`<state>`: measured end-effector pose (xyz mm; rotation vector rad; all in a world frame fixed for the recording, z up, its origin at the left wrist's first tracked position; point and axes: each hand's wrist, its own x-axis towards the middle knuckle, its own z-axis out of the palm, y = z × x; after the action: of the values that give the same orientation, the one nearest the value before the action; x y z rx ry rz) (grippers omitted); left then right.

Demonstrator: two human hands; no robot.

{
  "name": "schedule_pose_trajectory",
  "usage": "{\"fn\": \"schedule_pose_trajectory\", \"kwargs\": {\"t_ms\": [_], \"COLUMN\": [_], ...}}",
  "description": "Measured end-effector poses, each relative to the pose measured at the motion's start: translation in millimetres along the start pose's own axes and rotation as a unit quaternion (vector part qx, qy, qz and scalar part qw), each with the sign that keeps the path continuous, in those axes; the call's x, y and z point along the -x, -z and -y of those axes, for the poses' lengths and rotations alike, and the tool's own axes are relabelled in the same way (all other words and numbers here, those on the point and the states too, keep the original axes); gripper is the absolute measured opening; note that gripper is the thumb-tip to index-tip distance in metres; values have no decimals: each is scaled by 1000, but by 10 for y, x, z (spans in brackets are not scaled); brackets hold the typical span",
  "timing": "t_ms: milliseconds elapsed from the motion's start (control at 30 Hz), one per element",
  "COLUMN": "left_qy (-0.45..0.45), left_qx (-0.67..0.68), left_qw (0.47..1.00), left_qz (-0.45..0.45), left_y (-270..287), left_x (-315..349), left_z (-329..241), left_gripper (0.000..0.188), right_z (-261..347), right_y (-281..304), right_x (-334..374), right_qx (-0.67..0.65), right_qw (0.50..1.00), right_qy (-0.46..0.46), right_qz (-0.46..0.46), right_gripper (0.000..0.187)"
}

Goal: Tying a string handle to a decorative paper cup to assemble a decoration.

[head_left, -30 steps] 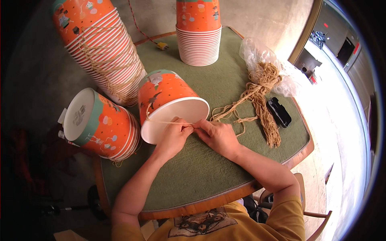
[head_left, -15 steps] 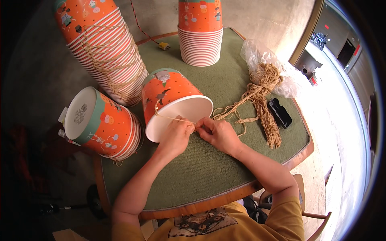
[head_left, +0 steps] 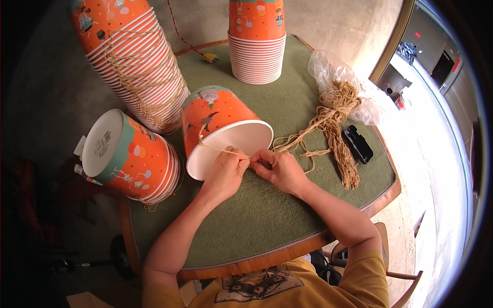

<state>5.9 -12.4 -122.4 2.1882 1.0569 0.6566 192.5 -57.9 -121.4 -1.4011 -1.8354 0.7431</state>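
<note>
An orange paper bucket point(head_left: 221, 110) with a white inside lies on its side, its mouth toward me. A tan string point(head_left: 218, 149) comes off the left of its rim and runs across the mouth to my fingers. My left hand point(head_left: 226, 167), in front of the bucket's mouth, pinches the string near its end. Close against it, my right hand point(head_left: 277, 169) also has thumb and forefinger closed on the string. The fingertips nearly meet, and the string's very end is hidden between them.
A tall stack of buckets point(head_left: 149, 77) with strings leans at the back left; a shorter stack point(head_left: 141, 159) sits below it. Another stack point(head_left: 257, 56) stands at the back. On the right lie a string bundle point(head_left: 339, 128), a plastic bag point(head_left: 328, 66) and a black case point(head_left: 357, 145).
Both hands stay at nearly the same place, still pinching the string. Only slight finger movement shows, and the bucket has hardly shifted.
</note>
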Motion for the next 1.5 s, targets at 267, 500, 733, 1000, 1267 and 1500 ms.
{"fn": "schedule_pose_trajectory", "kwargs": {"t_ms": [267, 500, 733, 1000, 1267, 1500], "left_qy": [-99, -76, -66, -55, -41, -58], "left_qx": [-85, -232, -176, -116, -142, -167], "left_qw": [984, 960, 971, 977, 976, 975], "left_qz": [-121, -134, -146, -169, -159, -134], "left_y": [-96, -110, -175, -203, -216, -233], "left_x": [73, 226, 193, 172, 181, 216], "left_z": [-35, -289, -201, -130, -169, -155], "left_gripper": [15, 23, 22, 19, 18, 21], "right_z": [-48, -78, -144, -107, -41, -83], "right_y": [54, 70, 25, 29, 54, 43], "right_x": [-79, -107, -89, -77, -69, -78], "right_qx": [-78, -80, -111, -105, -74, -85], "right_qw": [994, 990, 991, 993, 995, 995], "right_qy": [-55, -85, -49, -39, -48, -46], "right_qz": [59, 79, 53, 43, 41, 41], "right_gripper": [12, 11, 17, 17, 17, 17]}}
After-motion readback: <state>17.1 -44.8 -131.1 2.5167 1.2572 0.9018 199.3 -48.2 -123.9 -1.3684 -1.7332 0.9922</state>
